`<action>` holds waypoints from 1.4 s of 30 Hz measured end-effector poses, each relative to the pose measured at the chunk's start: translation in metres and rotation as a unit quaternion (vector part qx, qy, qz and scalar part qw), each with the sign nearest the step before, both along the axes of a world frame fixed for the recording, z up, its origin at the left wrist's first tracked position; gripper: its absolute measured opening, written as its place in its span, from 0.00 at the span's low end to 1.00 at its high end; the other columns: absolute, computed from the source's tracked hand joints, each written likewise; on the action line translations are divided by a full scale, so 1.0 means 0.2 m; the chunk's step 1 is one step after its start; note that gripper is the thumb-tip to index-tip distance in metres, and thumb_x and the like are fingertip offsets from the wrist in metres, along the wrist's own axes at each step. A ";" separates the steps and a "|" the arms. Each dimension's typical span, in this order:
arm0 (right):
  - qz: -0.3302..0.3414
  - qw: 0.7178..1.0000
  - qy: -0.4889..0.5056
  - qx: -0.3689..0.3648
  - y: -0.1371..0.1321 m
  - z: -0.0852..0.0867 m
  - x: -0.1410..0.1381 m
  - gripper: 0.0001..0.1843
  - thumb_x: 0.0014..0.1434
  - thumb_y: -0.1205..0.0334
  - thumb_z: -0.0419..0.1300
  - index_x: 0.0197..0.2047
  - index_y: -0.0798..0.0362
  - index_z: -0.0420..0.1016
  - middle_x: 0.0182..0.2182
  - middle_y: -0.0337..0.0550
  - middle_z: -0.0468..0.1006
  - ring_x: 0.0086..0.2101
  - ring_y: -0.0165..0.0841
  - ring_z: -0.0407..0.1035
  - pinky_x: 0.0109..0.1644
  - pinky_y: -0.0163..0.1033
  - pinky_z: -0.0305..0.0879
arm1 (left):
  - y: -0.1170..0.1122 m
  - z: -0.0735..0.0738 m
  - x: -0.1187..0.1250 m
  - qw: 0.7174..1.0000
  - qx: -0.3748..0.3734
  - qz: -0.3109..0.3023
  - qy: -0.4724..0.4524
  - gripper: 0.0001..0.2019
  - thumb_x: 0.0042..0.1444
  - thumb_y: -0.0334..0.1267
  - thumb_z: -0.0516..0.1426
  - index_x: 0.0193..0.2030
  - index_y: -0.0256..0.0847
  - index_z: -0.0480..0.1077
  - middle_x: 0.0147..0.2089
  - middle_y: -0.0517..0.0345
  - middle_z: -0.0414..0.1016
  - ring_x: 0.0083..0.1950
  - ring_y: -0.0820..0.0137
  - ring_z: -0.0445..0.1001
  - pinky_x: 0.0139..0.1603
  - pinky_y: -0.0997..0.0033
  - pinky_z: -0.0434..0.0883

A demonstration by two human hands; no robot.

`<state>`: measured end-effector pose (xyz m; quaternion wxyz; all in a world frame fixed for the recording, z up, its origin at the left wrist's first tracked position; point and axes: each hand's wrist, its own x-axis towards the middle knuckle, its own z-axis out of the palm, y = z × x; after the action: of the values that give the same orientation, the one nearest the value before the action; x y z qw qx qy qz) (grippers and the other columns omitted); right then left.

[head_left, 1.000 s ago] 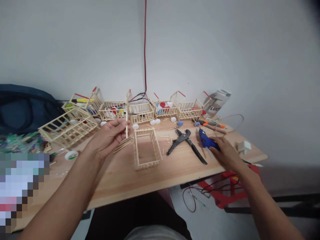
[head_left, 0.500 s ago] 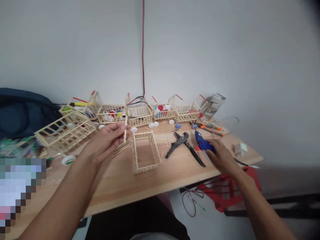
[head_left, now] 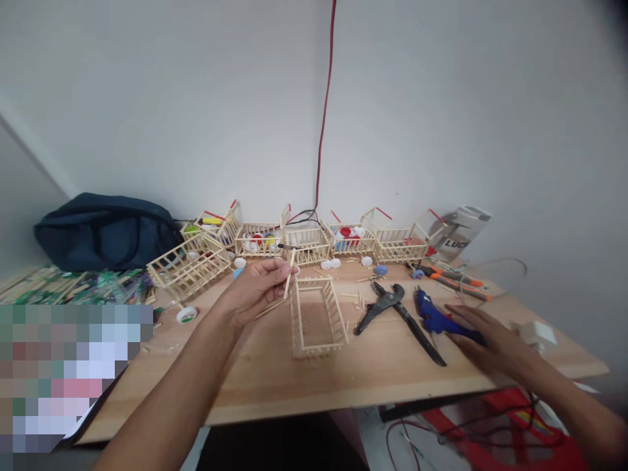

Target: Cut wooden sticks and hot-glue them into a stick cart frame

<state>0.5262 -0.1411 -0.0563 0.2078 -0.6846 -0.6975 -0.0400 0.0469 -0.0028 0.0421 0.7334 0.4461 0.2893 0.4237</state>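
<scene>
My left hand pinches a short, pale wooden stick upright between thumb and fingertips. Just right of it on the table lies an open rectangular frame built of similar sticks. More loose sticks lie under my left hand. My right hand is at the handle of a blue hot glue gun, fingers stretched out and thumb apart. The gun rests on the table, its nozzle pointing away from me. Black pliers lie with handles spread between the frame and the gun.
Several stick-built carts with red handles, one a cart holding bottle caps, line the wall. A larger stick basket tilts at left, near a blue bag. Orange-handled pliers, a tilted container and a white block are at right.
The view has turned left, so the scene shifts right. My right hand's fingers have straightened at the glue gun's handle. My left hand still holds the stick, closer to the frame.
</scene>
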 end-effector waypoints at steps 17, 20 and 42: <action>0.174 0.943 0.068 0.274 0.32 0.78 -1.14 0.08 0.65 0.62 0.56 0.43 0.48 0.76 0.37 0.45 0.76 0.42 0.38 0.70 0.45 0.45 0.65 | 0.03 0.17 0.06 0.881 0.341 0.064 0.323 0.05 0.51 0.36 0.63 0.29 0.38 0.79 0.31 0.56 0.80 0.34 0.68 0.73 0.39 0.70 0.64; 0.233 0.943 0.050 0.233 0.37 0.78 -1.29 0.07 0.64 0.65 0.57 0.42 0.48 0.76 0.38 0.45 0.73 0.44 0.38 0.67 0.46 0.44 0.63 | 0.02 0.20 0.10 0.803 0.434 0.095 0.398 0.03 0.52 0.32 0.62 0.28 0.40 0.77 0.29 0.59 0.78 0.32 0.69 0.71 0.36 0.71 0.61; 0.268 0.954 -0.105 0.078 0.51 0.70 -1.34 0.08 0.64 0.63 0.59 0.34 0.55 0.76 0.33 0.47 0.72 0.36 0.37 0.63 0.40 0.41 0.55 | -0.10 0.16 0.19 0.661 0.552 0.136 0.490 0.08 0.59 0.32 0.57 0.31 0.41 0.61 0.30 0.58 0.64 0.36 0.65 0.63 0.33 0.69 0.56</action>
<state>0.2574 -0.0400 0.0845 0.1897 -0.4460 -0.8679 -0.1086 0.0846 -0.0227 0.0735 0.0396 0.8679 0.3773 0.3206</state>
